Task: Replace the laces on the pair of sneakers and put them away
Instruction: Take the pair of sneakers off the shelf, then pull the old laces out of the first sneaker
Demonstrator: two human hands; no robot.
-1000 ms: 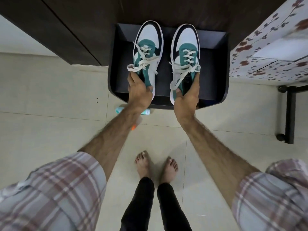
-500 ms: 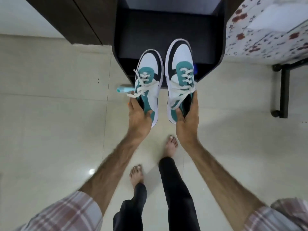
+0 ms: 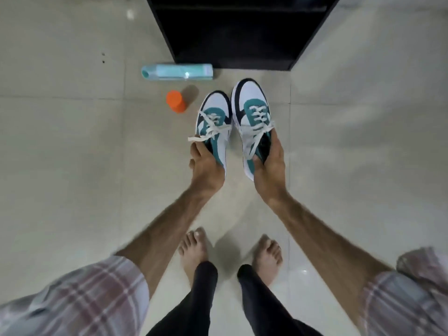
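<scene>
Sneakers sit one in each of my hands, held by their heel ends with the toes pointing away from me toward the black shelf unit [image 3: 242,32] at the far edge of the floor. My left hand [image 3: 206,166] is curled round the heel and collar of the left sneaker [image 3: 214,122], and my right hand [image 3: 269,166] grips the right sneaker [image 3: 252,112] with fingers tucked into its opening. Both long axes run nearly straight ahead, parallel and almost touching at the toes, so the pair already lines up with the dark opening in front of them. The right sneaker reaches a little farther forward, so I judge the right hand is the nearer of the two to the shelf. White laces [image 3: 254,127] are threaded on both, with loose ends trailing over my fingers. A pale teal bottle [image 3: 177,72] lies on its side on the floor just beside the unit's near left corner, and an orange cup [image 3: 176,101] stands near the left sneaker's toe; both are left of the path, I think. I cannot tell whether the sneakers hang in the air or rest on the floor tiles. The inside of the unit is black and cut off by the top of the view, so I cannot make out its levels.
</scene>
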